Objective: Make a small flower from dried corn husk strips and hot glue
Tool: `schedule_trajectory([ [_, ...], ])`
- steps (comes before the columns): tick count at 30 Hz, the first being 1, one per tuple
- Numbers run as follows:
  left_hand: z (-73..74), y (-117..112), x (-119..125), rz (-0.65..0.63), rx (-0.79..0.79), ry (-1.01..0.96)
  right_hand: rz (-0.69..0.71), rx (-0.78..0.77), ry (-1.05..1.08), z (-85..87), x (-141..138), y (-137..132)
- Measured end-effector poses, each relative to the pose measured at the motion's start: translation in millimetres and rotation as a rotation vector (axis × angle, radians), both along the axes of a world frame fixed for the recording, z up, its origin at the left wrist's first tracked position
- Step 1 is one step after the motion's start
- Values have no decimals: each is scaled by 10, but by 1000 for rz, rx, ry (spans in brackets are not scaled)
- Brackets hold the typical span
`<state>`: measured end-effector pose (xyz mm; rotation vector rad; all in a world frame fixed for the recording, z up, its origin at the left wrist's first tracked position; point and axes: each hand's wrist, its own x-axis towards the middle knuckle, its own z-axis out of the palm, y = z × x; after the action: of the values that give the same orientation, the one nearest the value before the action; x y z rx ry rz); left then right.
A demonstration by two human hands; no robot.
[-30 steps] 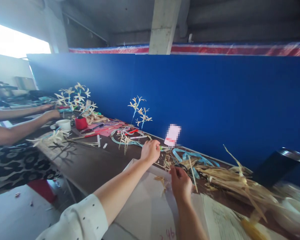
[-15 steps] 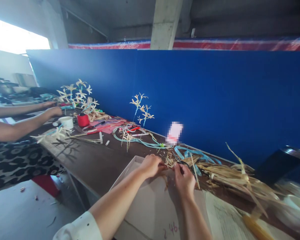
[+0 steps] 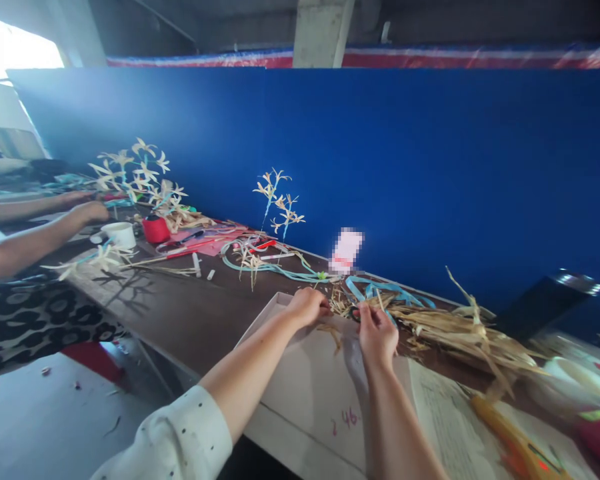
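Note:
My left hand (image 3: 307,307) is curled closed at the far edge of a white cardboard box (image 3: 300,387), fingers pinched on something I cannot make out among straw bits. My right hand (image 3: 377,333) is closed too, holding a thin dry straw strip (image 3: 380,300) that points up towards the pile of dried straw (image 3: 455,330). A small straw scrap (image 3: 333,333) lies on the box between the hands. Blue ribbon (image 3: 380,290) lies tangled just beyond my fingers.
The long brown table (image 3: 180,313) runs along a blue partition (image 3: 380,167). Straw flower stems (image 3: 280,203) stand at the back. Another person's hands (image 3: 87,212) work at the left near a white cup (image 3: 120,233) and red spool (image 3: 156,229). A dark cylinder (image 3: 545,303) lies right.
My left hand came back from the green cord on the table to the box edge, close to my right hand. My right hand rose slightly with the straw strip.

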<state>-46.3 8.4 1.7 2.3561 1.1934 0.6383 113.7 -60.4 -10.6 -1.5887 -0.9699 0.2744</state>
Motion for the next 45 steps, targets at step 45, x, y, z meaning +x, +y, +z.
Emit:
schedule_trajectory([
  [45,78,-410,316,41,72,-428,367,144,789,48,-76,-56],
])
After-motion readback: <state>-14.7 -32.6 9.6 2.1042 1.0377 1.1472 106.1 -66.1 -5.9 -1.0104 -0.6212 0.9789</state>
